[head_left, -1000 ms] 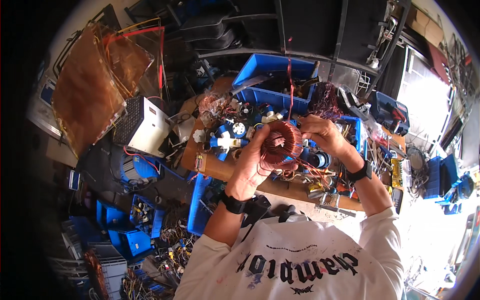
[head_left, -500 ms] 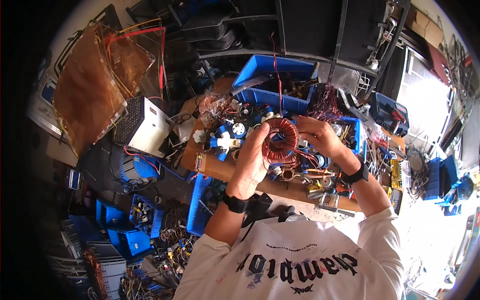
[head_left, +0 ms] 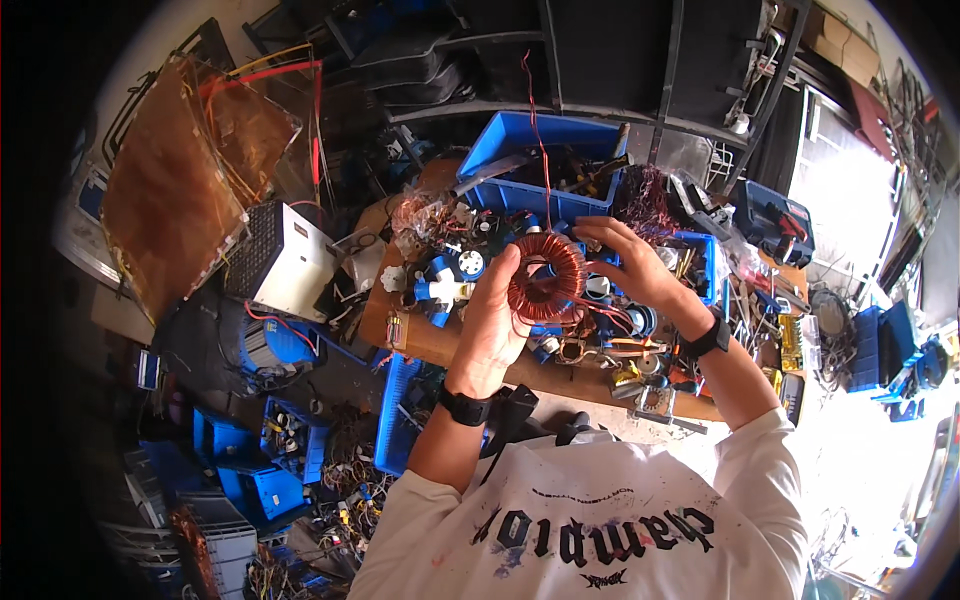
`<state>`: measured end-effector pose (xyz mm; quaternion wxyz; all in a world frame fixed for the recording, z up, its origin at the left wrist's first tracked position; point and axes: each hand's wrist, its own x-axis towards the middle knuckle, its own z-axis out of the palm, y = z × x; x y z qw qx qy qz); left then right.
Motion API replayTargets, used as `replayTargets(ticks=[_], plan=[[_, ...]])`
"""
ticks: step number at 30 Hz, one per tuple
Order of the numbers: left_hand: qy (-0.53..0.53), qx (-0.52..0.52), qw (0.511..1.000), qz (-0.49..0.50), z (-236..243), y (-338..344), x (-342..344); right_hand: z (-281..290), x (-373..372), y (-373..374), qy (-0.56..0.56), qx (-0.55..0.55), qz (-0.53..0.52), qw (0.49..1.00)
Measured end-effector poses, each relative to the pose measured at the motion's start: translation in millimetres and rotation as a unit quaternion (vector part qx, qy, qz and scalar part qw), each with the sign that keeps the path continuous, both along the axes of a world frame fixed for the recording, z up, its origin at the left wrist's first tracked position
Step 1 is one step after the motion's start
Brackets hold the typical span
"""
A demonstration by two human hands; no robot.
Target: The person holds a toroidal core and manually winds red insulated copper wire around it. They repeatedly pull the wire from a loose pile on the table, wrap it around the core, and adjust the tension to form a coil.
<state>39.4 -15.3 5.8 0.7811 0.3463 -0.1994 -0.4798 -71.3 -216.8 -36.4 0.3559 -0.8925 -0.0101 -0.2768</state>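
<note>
A ring-shaped coil (head_left: pixel 566 268), wound closely in copper-red wire, is held up over the workbench in my left hand (head_left: pixel 490 325). The thumb lies along the coil's left side; the other fingers are mostly hidden behind it. From its top a long reddish wire (head_left: pixel 541 150) stands upward, and more wire ends (head_left: pixel 612 318) trail off at its lower right. Just right of the coil is my right hand (head_left: pixel 640 268), its fingers apart and nothing seen in them. Whether a fingertip touches the coil I cannot make out.
On the wooden bench (head_left: pixel 420 340) lie white-and-blue plastic parts (head_left: pixel 441 290), pliers (head_left: pixel 635 346) and loose tools. A large blue bin (head_left: pixel 545 195) stands at the back, a smaller blue tray (head_left: pixel 710 270) to the right. A white-fronted box (head_left: pixel 300 265) and brown panels (head_left: pixel 170 190) are at left.
My left hand and the coil have shifted slightly left, and the coil's face has turned a little. My right hand's fingers have spread and drawn away from the coil's edge.
</note>
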Motion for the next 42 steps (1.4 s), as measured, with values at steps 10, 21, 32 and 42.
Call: replayTargets(ticks=[10, 21, 32, 42], plan=[[0.071, -0.029, 0.996, -0.046, -2, 9, 11, -19, -2, -26, 0.026, 0.053, 0.098, 0.993], [0.082, -0.037, 0.991, -0.097, 4, 14, 0, -1, 8, -12, -0.002, 0.079, 0.149, 0.986], [0.086, 0.004, 0.994, -0.061, 4, 0, -12, -12, 11, -10, -0.024, 0.107, 0.155, 0.982], [0.045, 0.044, 0.997, -0.054, -9, -14, -17, -6, 11, -3, -0.039, 0.091, 0.148, 0.984]])
